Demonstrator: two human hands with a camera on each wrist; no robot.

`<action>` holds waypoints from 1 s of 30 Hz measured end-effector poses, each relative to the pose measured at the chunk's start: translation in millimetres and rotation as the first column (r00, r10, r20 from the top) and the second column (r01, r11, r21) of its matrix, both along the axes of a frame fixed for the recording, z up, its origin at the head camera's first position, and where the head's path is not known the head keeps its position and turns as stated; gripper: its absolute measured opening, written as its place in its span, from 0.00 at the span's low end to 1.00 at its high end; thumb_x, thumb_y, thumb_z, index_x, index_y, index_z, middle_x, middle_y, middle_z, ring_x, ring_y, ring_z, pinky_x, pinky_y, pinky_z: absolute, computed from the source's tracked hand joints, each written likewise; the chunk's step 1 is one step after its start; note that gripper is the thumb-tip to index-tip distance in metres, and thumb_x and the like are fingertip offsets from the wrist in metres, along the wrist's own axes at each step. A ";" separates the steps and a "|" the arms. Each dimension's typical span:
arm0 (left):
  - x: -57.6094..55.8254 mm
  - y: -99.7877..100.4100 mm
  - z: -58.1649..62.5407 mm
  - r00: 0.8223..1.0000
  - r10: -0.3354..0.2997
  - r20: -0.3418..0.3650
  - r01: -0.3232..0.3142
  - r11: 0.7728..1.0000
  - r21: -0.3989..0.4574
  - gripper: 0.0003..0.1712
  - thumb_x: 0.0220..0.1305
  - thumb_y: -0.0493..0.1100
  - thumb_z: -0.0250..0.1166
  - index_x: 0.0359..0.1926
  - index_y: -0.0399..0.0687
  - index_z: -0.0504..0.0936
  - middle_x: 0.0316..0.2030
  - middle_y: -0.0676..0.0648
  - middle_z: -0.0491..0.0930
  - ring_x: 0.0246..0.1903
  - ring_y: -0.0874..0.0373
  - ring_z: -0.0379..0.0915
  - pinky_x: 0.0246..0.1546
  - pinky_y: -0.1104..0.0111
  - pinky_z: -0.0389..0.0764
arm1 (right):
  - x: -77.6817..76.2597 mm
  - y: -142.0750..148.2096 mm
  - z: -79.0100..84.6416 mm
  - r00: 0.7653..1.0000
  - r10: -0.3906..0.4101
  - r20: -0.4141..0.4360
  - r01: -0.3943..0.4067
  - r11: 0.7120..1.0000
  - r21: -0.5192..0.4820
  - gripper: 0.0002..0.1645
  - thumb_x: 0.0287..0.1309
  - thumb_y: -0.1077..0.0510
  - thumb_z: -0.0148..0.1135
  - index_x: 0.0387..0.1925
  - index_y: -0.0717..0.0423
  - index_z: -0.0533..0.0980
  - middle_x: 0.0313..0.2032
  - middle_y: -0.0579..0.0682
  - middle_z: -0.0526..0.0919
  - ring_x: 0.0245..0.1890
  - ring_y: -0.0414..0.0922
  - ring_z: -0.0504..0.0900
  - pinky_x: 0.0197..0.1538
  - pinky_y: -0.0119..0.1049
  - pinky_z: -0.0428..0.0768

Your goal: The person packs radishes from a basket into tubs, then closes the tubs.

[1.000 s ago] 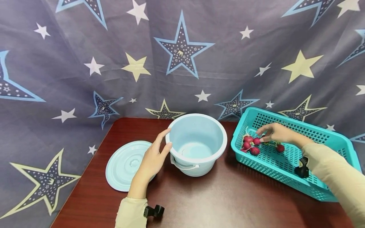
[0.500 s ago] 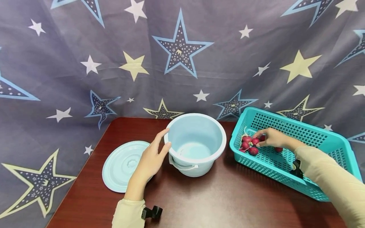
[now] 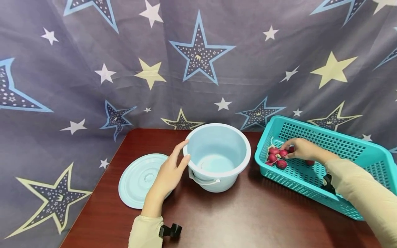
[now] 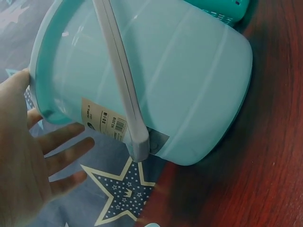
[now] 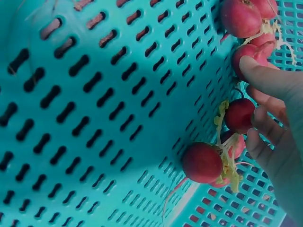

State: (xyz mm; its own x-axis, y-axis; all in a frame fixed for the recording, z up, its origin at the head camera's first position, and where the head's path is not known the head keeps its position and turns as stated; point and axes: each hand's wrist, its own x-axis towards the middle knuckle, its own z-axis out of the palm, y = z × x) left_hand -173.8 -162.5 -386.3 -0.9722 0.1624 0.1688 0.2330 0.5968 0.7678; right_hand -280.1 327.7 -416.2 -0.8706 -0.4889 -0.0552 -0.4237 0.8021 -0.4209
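Note:
My right hand (image 3: 302,150) reaches into a turquoise perforated basket (image 3: 297,184) at the right. Thumb and fingers pinch a red radish (image 5: 254,50) at the edge of a cluster of several radishes (image 3: 273,157). More radishes with leafy stubs (image 5: 202,162) lie beside and below that hand in the right wrist view. My left hand (image 3: 169,174) is at the left rim of a pale blue bucket (image 3: 226,184), thumb and index fingertips at the rim. Its other fingers extend straight beside the wall in the left wrist view. No contents show inside the bucket.
A round pale blue lid (image 3: 136,179) lies on the dark red table (image 3: 235,220), left of the bucket and partly behind my left forearm. The bucket's white handle (image 4: 120,71) hangs down its side. A grey star-patterned curtain (image 3: 130,44) hangs behind the table.
My right hand has lowered slightly to the radish cluster and its fingers have closed on one radish. The left hand stays at the bucket rim. The head view shifts slightly.

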 end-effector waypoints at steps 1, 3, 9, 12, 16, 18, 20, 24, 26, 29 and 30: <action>0.2 0.4 -0.6 1.000 -0.002 0.004 0.002 1.000 0.006 0.28 0.75 0.61 0.50 0.72 0.83 0.57 0.71 0.52 0.62 0.68 0.46 0.62 0.61 0.41 0.64 | 0.3 0.8 0.2 1.000 -0.004 0.006 0.004 1.000 0.000 0.16 0.51 0.64 0.73 0.44 0.60 0.83 0.43 0.56 0.85 0.41 0.53 0.81 0.41 0.49 0.79; 0.5 0.8 -1.8 1.000 0.000 0.012 -0.001 1.000 0.018 0.28 0.75 0.62 0.50 0.71 0.84 0.57 0.71 0.53 0.62 0.67 0.47 0.62 0.61 0.42 0.64 | 0.6 2.1 1.2 1.000 -0.005 0.007 0.005 1.000 0.000 0.16 0.52 0.62 0.73 0.44 0.60 0.84 0.43 0.56 0.85 0.42 0.54 0.82 0.43 0.51 0.79; -0.5 0.9 -4.6 1.000 -0.011 0.008 0.011 0.999 0.030 0.28 0.75 0.60 0.51 0.71 0.83 0.57 0.71 0.53 0.63 0.67 0.47 0.62 0.61 0.42 0.64 | 2.4 8.0 12.5 0.999 -0.050 0.014 0.051 0.998 -0.028 0.17 0.56 0.61 0.72 0.47 0.61 0.83 0.46 0.60 0.84 0.34 0.50 0.81 0.38 0.46 0.79; -1.6 0.6 -5.1 1.000 -0.013 0.004 0.013 0.999 0.031 0.28 0.75 0.60 0.51 0.71 0.84 0.57 0.71 0.53 0.63 0.67 0.47 0.63 0.61 0.42 0.64 | 3.5 9.0 21.6 0.997 -0.070 0.017 0.070 0.996 -0.049 0.17 0.56 0.61 0.72 0.48 0.62 0.82 0.44 0.59 0.85 0.20 0.41 0.73 0.28 0.38 0.75; -2.2 0.7 -3.9 1.000 -0.015 0.007 0.015 0.999 0.034 0.28 0.75 0.61 0.51 0.71 0.85 0.56 0.71 0.53 0.63 0.66 0.47 0.63 0.61 0.42 0.64 | 7.0 4.5 34.1 0.995 -0.093 0.025 0.094 0.993 -0.064 0.18 0.57 0.58 0.72 0.49 0.61 0.82 0.32 0.53 0.84 0.13 0.37 0.60 0.21 0.34 0.67; -1.9 0.9 -3.1 1.000 -0.016 0.010 0.016 0.999 0.038 0.28 0.74 0.62 0.51 0.71 0.85 0.56 0.71 0.53 0.63 0.66 0.47 0.64 0.61 0.42 0.64 | 10.2 0.5 40.5 0.994 -0.105 0.025 0.107 0.992 -0.062 0.20 0.58 0.55 0.72 0.49 0.61 0.82 0.26 0.48 0.81 0.13 0.37 0.59 0.21 0.35 0.65; -2.2 1.5 -2.8 1.000 -0.018 0.012 0.017 0.999 0.035 0.28 0.74 0.62 0.51 0.71 0.84 0.56 0.71 0.53 0.63 0.66 0.48 0.64 0.61 0.42 0.64 | 14.1 -3.7 47.6 0.993 -0.114 0.024 0.115 0.992 -0.049 0.21 0.59 0.51 0.71 0.50 0.60 0.82 0.21 0.46 0.78 0.14 0.38 0.60 0.21 0.35 0.64; -3.4 2.4 -3.7 1.000 -0.025 0.017 0.024 0.999 0.028 0.28 0.74 0.63 0.50 0.72 0.85 0.56 0.71 0.53 0.63 0.66 0.47 0.64 0.61 0.42 0.64 | 22.9 -11.0 65.1 0.992 -0.129 0.006 0.129 0.991 -0.027 0.22 0.60 0.49 0.70 0.51 0.58 0.81 0.18 0.45 0.75 0.16 0.40 0.64 0.23 0.36 0.65; -3.5 2.2 -4.0 1.000 -0.023 0.019 0.022 0.999 0.029 0.28 0.74 0.63 0.50 0.71 0.85 0.56 0.71 0.53 0.62 0.66 0.47 0.64 0.61 0.42 0.64 | 26.3 -14.7 74.9 0.992 -0.125 -0.014 0.125 0.992 -0.018 0.21 0.61 0.48 0.69 0.51 0.56 0.81 0.17 0.46 0.73 0.16 0.41 0.65 0.23 0.36 0.65; -3.8 1.2 -4.3 1.000 -0.021 0.016 0.020 0.999 0.033 0.28 0.74 0.62 0.50 0.71 0.85 0.56 0.71 0.53 0.62 0.66 0.47 0.64 0.62 0.42 0.64 | 31.0 -21.3 89.5 0.993 -0.100 -0.056 0.099 0.995 -0.016 0.20 0.61 0.49 0.69 0.50 0.55 0.82 0.16 0.45 0.71 0.16 0.41 0.65 0.23 0.36 0.66; -4.0 0.8 -4.3 1.000 -0.020 0.012 0.020 0.999 0.032 0.28 0.74 0.62 0.50 0.72 0.84 0.56 0.71 0.53 0.62 0.66 0.47 0.64 0.62 0.43 0.64 | 32.8 -23.6 94.2 0.994 -0.092 -0.065 0.091 0.996 -0.017 0.20 0.61 0.49 0.69 0.50 0.55 0.82 0.15 0.45 0.71 0.16 0.41 0.65 0.23 0.35 0.66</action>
